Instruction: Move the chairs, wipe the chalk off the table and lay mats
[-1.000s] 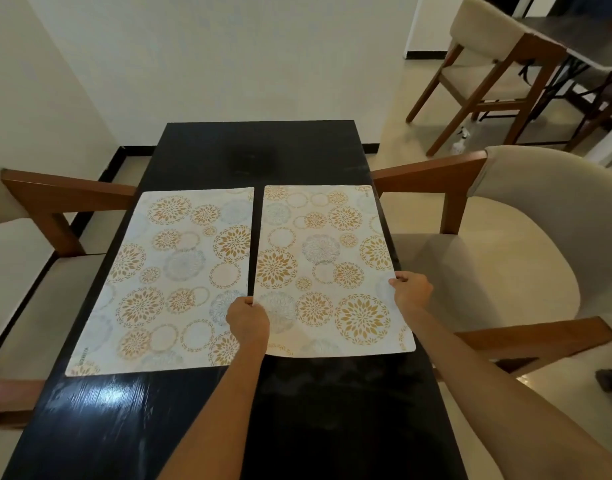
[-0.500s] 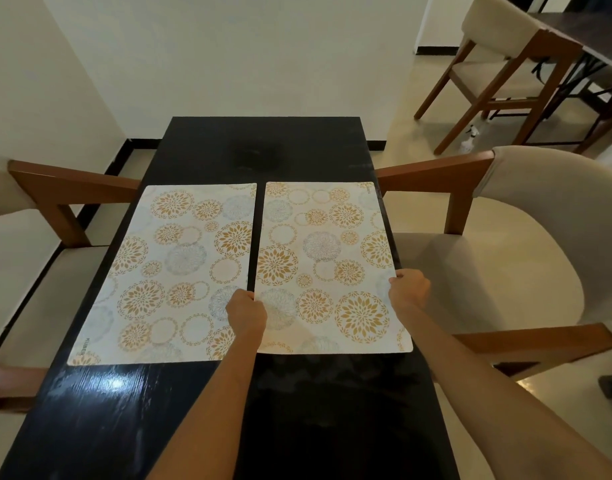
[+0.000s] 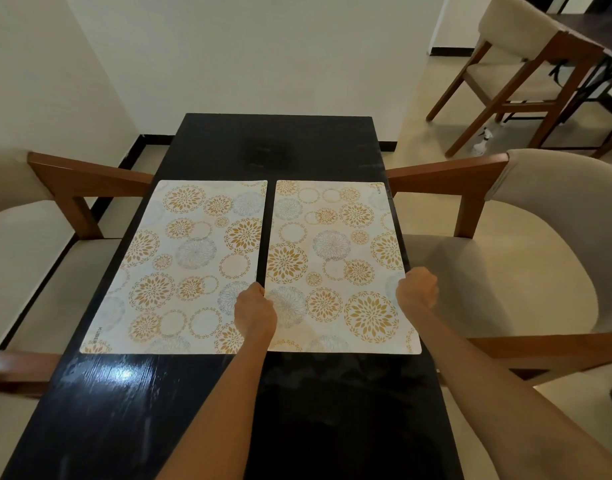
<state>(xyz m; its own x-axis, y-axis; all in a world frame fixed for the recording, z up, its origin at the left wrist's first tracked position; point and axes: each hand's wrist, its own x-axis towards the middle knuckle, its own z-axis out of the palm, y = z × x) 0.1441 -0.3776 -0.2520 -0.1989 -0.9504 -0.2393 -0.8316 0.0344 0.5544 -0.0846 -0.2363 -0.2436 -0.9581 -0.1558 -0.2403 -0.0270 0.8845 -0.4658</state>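
Two white mats with orange and grey flower circles lie side by side on the black table [image 3: 297, 410]. The left mat [image 3: 180, 268] lies flat with no hand on it. My left hand [image 3: 255, 315] grips the left edge of the right mat [image 3: 335, 258], and my right hand [image 3: 417, 289] grips that mat's right edge, at the table's side. A narrow strip of bare table shows between the two mats.
A beige armchair with wooden arms [image 3: 526, 258] stands against the table's right side, and another [image 3: 38, 258] against its left. A third chair [image 3: 515, 71] and a second table stand at the back right, with a spray bottle [image 3: 481, 140] on the floor. A white wall closes the far end.
The right mat has shifted slightly in both hands, its near edge now level with the left mat's. My head has tilted a little.
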